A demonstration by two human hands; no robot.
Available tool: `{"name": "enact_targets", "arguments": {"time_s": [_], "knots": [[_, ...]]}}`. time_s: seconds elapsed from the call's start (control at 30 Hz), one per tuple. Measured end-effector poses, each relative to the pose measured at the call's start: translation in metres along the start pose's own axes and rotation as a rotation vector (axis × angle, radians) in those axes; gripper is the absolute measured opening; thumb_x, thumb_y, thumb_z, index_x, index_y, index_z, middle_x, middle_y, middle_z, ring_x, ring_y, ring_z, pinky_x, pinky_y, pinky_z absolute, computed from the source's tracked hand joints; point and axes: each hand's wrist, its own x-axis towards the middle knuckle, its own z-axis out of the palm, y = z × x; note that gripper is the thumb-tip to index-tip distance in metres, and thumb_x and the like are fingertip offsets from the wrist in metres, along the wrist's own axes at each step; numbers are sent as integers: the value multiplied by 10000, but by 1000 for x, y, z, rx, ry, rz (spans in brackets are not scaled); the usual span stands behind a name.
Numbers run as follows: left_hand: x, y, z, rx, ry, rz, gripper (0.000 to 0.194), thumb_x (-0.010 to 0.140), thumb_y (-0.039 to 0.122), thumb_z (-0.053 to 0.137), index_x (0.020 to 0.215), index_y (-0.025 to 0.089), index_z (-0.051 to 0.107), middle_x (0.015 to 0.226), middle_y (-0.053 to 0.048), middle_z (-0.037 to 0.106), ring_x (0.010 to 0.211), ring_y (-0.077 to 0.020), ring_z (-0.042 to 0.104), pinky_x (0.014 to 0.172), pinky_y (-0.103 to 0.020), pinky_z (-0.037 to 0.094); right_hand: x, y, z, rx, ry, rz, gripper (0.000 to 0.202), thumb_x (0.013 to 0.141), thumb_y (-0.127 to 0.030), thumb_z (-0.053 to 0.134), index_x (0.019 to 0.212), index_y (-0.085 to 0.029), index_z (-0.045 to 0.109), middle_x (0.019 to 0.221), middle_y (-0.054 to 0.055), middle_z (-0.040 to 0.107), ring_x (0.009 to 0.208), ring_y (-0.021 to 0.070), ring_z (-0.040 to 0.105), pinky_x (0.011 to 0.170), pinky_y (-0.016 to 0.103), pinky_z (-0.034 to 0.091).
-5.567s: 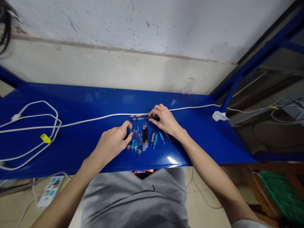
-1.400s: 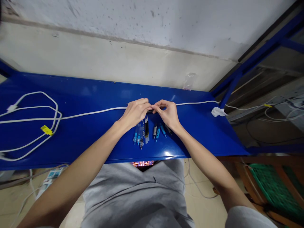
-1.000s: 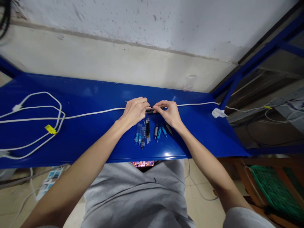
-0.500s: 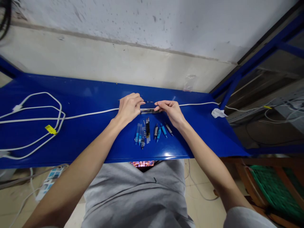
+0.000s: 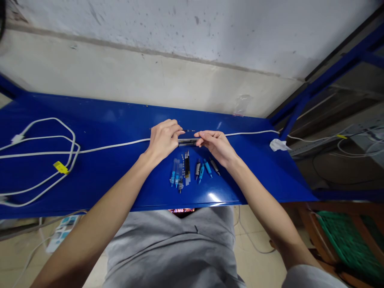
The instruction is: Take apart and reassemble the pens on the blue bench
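My left hand (image 5: 164,138) is closed on a thin dark pen refill (image 5: 189,131), whose tip points right toward my other hand. My right hand (image 5: 216,145) is by the refill's tip, thumb and fingers pinched together; whether something small is between them is too small to tell. Below both hands, near the white cable, lies a dark slim object (image 5: 187,141). Closer to me on the blue shelf are clear pen barrels (image 5: 177,171), several dark refills (image 5: 187,166), and blue and grey pen parts (image 5: 201,172).
White cables with a yellow tag (image 5: 61,167) loop over the left of the blue shelf (image 5: 111,180). A crumpled white tissue (image 5: 279,145) lies at the right. A pale wall (image 5: 168,76) stands behind, and a blue frame post (image 5: 292,116) rises at the right.
The view has shifted slightly. My right hand's fingers have moved a little at the refill's tip; my left hand keeps its hold on the refill.
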Motion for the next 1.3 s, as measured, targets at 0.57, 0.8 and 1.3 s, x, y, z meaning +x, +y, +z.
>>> {"name": "enact_targets", "arguments": {"time_s": [0.57, 0.8, 1.3], "knots": [[-2, 2, -1, 18, -32, 4, 339, 1001, 172, 475, 785, 182, 736, 812, -57, 711, 771, -193, 626, 687, -351, 480, -4, 0, 8, 106, 17, 115, 251, 909, -443, 737, 948, -214, 832, 783, 38, 768, 761, 158, 684, 800, 300, 547], [-2, 4, -2, 18, -42, 1, 338, 994, 162, 473, 780, 184, 734, 817, -59, 713, 766, -197, 615, 683, -360, 479, -4, 2, 7, 52, 12, 103, 276, 929, -463, 708, 993, -225, 831, 796, 40, 767, 791, 170, 694, 813, 313, 550], [-3, -4, 3, 24, -33, -90, 263, 992, 248, 544, 865, 193, 769, 838, -54, 721, 778, -191, 665, 641, -312, 447, -2, 1, 4, -417, -106, -122, 184, 870, -354, 777, 935, -182, 791, 767, 13, 736, 701, 140, 637, 689, 270, 476]]}}
